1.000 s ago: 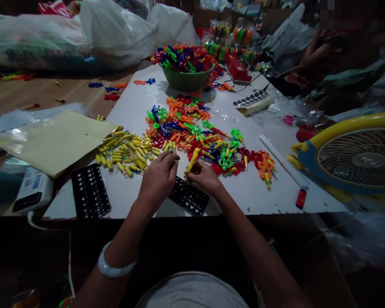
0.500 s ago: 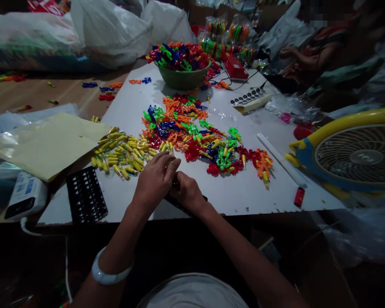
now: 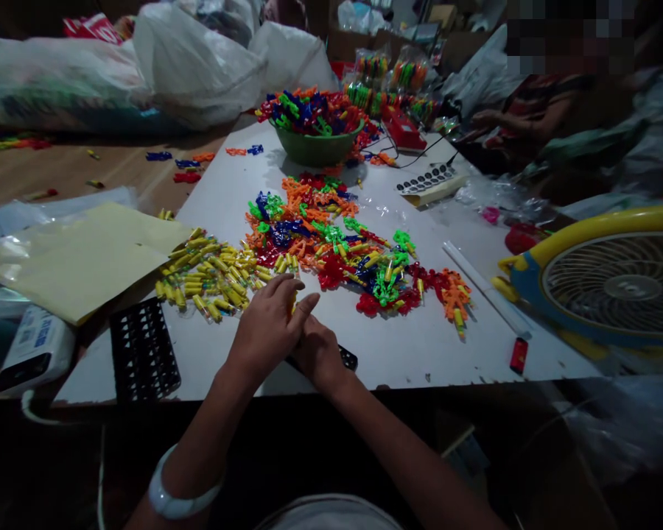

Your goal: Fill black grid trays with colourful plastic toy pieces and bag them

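My left hand (image 3: pixel 272 318) is curled, its thumb raised, with a bit of a yellow plastic piece (image 3: pixel 293 303) showing between thumb and fingers. Pressed against it from below is my right hand (image 3: pixel 319 352), fingers closed; what they grip is hidden. Beneath the right hand lies a black perforated tray (image 3: pixel 348 358), mostly covered. Just beyond the left hand spreads a pile of small yellow tubes (image 3: pixel 215 272) in clear wrap. To its right is a heap of red, green, blue and orange plastic figures (image 3: pixel 331 234), some with yellow tubes.
A second black tray (image 3: pixel 144 350) lies left, near a yellow sheet (image 3: pixel 82 258) and a white power bank (image 3: pixel 37 346). A green bowl (image 3: pixel 316 147) of figures stands behind. Right are a clear strip (image 3: pixel 483 287), a red lighter (image 3: pixel 518 355), a fan (image 3: pixel 630 283) and a seated person (image 3: pixel 535 110).
My right hand has moved left with the yellow piece, from above the black tray to against my left hand. The piece is now mostly hidden between the hands. The view has shifted slightly.
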The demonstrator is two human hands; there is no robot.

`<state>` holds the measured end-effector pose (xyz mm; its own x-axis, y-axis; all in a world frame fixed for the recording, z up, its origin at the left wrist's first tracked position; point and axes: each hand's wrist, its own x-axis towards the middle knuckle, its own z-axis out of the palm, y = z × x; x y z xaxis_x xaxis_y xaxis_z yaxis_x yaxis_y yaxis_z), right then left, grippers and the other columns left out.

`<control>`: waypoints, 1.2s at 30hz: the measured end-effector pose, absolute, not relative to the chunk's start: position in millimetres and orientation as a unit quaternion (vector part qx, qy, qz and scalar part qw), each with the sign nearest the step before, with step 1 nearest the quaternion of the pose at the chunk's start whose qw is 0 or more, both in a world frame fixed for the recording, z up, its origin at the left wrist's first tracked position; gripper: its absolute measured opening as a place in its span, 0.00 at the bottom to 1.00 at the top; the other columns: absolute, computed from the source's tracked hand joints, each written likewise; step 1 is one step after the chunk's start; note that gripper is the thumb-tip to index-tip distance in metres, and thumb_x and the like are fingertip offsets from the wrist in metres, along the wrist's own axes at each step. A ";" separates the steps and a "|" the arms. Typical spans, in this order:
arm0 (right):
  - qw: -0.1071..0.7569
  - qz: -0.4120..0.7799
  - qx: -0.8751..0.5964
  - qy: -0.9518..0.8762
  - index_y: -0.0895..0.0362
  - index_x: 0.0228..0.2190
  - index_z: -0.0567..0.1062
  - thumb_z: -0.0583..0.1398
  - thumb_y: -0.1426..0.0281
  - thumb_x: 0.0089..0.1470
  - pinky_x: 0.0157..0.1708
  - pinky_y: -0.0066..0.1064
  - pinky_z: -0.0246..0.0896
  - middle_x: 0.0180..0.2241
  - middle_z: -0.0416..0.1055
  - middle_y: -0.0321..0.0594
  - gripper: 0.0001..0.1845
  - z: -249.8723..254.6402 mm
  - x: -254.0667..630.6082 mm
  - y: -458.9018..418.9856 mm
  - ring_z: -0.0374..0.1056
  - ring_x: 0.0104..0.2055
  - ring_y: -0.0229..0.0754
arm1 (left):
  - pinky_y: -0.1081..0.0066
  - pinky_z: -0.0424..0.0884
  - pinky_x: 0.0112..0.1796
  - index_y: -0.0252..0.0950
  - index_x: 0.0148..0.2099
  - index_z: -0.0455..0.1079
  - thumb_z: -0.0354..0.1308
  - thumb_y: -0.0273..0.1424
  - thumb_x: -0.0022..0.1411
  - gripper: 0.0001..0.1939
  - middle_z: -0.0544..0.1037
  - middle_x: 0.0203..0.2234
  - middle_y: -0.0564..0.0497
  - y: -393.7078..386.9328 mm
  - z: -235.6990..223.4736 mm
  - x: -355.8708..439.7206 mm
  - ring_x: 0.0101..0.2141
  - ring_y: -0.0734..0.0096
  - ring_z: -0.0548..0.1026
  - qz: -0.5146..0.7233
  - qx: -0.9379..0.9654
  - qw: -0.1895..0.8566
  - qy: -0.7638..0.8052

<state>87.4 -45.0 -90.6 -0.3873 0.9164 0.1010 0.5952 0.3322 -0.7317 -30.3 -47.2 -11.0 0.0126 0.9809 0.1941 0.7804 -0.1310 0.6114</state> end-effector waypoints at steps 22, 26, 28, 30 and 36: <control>0.281 0.559 -0.449 -0.637 0.57 0.28 0.73 0.58 0.67 0.54 0.29 0.29 0.64 0.23 0.73 0.36 0.07 -85.3 123.7 -1.8 0.69 0.26 0.39 | 0.58 0.69 0.53 0.40 0.58 0.67 0.39 0.44 0.71 0.24 0.68 0.60 0.46 -47.5 -1.1 -31.6 0.55 0.58 0.71 0.185 0.718 0.128 0.659; 0.289 0.471 -0.463 -0.693 0.57 0.29 0.73 0.59 0.73 0.50 0.31 0.28 0.63 0.30 0.75 0.37 0.02 -90.7 103.8 -3.2 0.69 0.31 0.40 | 0.61 0.69 0.53 0.42 0.57 0.68 0.41 0.45 0.71 0.23 0.70 0.59 0.49 -47.4 -4.2 -33.0 0.53 0.60 0.73 0.211 0.697 0.154 0.668; 0.270 0.389 -0.479 -0.739 0.58 0.33 0.73 0.58 0.73 0.52 0.34 0.30 0.62 0.35 0.75 0.42 0.05 -91.1 95.0 -6.9 0.69 0.34 0.42 | 0.61 0.68 0.55 0.41 0.58 0.68 0.43 0.46 0.70 0.24 0.70 0.59 0.48 -47.1 -5.7 -33.9 0.54 0.60 0.72 0.222 0.693 0.153 0.668; 0.235 0.318 -0.505 -0.767 0.58 0.40 0.72 0.54 0.69 0.59 0.34 0.33 0.62 0.39 0.74 0.46 0.09 -89.6 86.1 -13.7 0.70 0.36 0.46 | 0.59 0.64 0.58 0.38 0.59 0.68 0.45 0.45 0.69 0.25 0.68 0.60 0.45 -46.4 -6.7 -34.4 0.59 0.57 0.67 0.223 0.704 0.122 0.663; 0.155 0.244 -0.480 -0.828 0.57 0.45 0.70 0.53 0.72 0.61 0.36 0.31 0.61 0.41 0.72 0.45 0.11 -75.2 100.0 -9.5 0.69 0.39 0.45 | 0.60 0.68 0.54 0.40 0.55 0.72 0.41 0.40 0.71 0.22 0.73 0.56 0.48 -42.9 -3.9 -37.0 0.56 0.60 0.70 0.186 0.751 0.105 0.624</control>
